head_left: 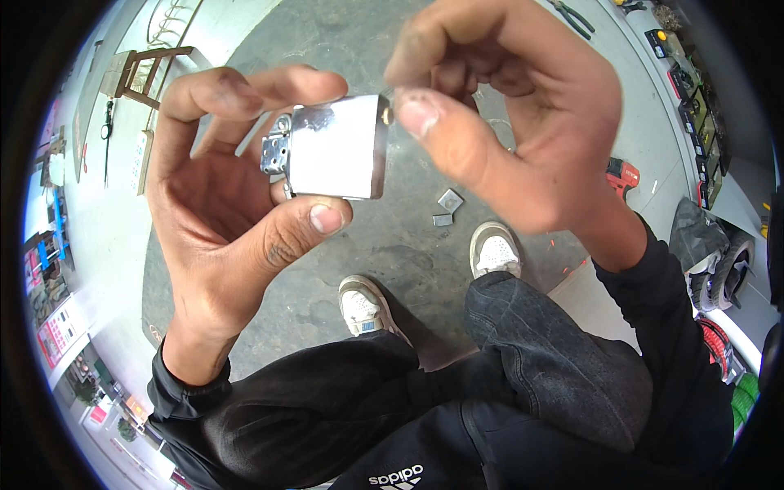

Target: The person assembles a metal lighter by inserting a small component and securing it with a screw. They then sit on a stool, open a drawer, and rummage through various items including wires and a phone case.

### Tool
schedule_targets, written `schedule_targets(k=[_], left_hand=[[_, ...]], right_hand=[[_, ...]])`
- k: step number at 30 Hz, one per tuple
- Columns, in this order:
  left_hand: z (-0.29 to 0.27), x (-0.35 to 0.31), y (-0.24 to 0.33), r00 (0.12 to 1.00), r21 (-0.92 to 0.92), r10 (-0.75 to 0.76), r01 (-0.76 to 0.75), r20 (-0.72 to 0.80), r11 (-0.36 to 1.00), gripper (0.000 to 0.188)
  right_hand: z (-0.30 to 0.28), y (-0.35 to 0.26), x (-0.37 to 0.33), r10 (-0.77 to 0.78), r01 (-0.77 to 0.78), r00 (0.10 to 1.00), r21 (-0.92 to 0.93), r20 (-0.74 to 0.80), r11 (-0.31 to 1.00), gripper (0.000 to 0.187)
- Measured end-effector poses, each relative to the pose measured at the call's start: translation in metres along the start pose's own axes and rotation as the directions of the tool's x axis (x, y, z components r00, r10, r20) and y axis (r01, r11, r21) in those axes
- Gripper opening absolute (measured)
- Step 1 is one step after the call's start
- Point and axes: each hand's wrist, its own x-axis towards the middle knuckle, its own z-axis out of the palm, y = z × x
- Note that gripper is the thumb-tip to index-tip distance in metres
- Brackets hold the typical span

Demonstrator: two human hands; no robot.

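My left hand [220,188] holds a silver metal lighter insert [336,151] sideways between the thumb below and the fingers above. Its perforated chimney [276,155] points left, toward my palm. At the insert's right end, a small yellowish bit [387,117] shows near the upper corner. Close by that end is my right hand [514,122], its fingers curled and the thumb and forefinger apart. I see nothing between those fingertips. Below on the floor lie two small silver metal pieces [450,200], which could be parts of a lighter case, though they are too small to be sure.
A red and black power tool [623,175] is on the floor beyond my right wrist. Pliers [574,18] lie at the far right. Several dark boxes [694,122] line the right side. A wooden stool [139,73] stands far left. My shoes [496,249] are below my hands.
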Motion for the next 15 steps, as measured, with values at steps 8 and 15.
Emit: schedule_targets(k=[8,15], left_hand=[[0.001,-0.003,-0.004,0.998,-0.089,-0.059,0.058,-0.007,0.994,0.074],[0.010,-0.005,0.008,0.952,-0.249,-0.291,0.260,-0.097,0.933,0.086]], right_hand=[[-0.001,-0.009,-0.001,-0.143,0.147,0.989,-0.211,0.034,0.966,0.011],[0.003,-0.002,-0.001,-0.133,0.134,0.991,-0.240,0.019,0.962,0.011]])
